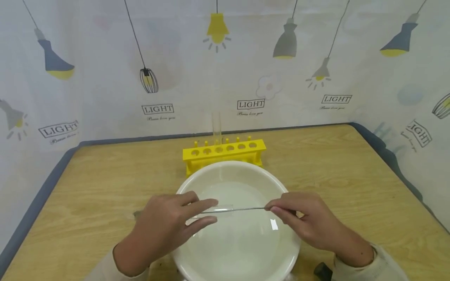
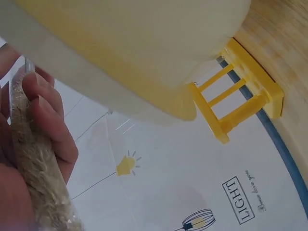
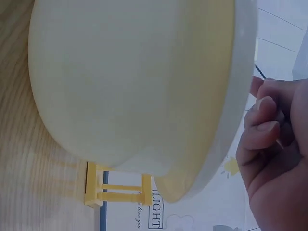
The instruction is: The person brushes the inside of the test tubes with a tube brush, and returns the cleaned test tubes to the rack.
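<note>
Cream sleeves (image 1: 372, 267) reach in nearest my head camera, over the wooden counter (image 1: 105, 175). Between them sits the white basin (image 1: 228, 171), with the yellow rack (image 1: 225, 151) at its far side. I see the left hand (image 1: 168, 218) with fingers curled round the test tube (image 1: 225, 208) above the basin, thumb and forefinger parted near its mouth; if that hold is loose and the glass wet, I think it could twist or drop. On the right, the right hand (image 1: 306, 216) pinches the brush (image 1: 247, 209) by its thin wire, thumb closed to forefinger; bristles (image 2: 43, 168) fill the tube. Pulling off-line could, I judge, lever the wire against the mouth and chip it.
</note>
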